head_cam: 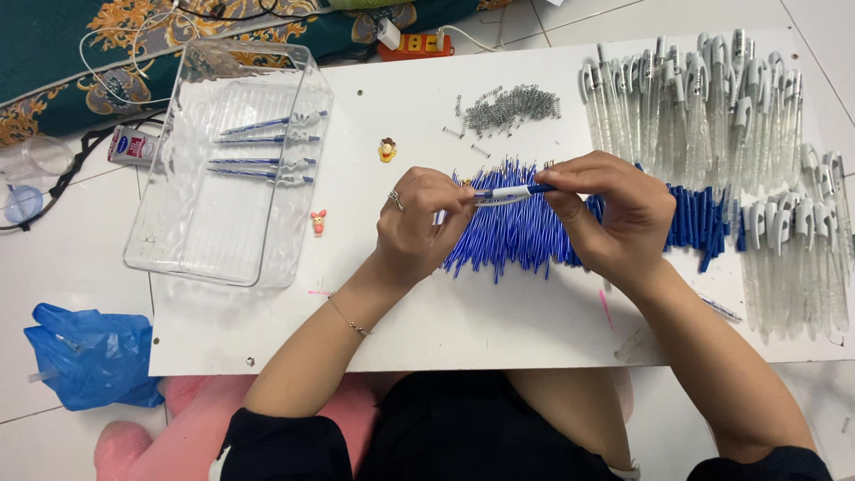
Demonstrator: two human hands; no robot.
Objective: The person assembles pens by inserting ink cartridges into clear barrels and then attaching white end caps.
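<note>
both hands pinch one blue-and-white pen (514, 191) level between them, the left hand (419, 224) clenched on its left end, the right hand (614, 214) arched over its right end, wrists bent inward. below it lies a heap of blue refills (508, 236) mid-board (463, 330); a clear tray (227, 223) with finished pens sits at the left edge.

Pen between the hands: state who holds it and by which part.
Both hands hold one blue-and-white pen. The left hand pinches its white end with the fingers; the right hand grips its blue end.
</note>
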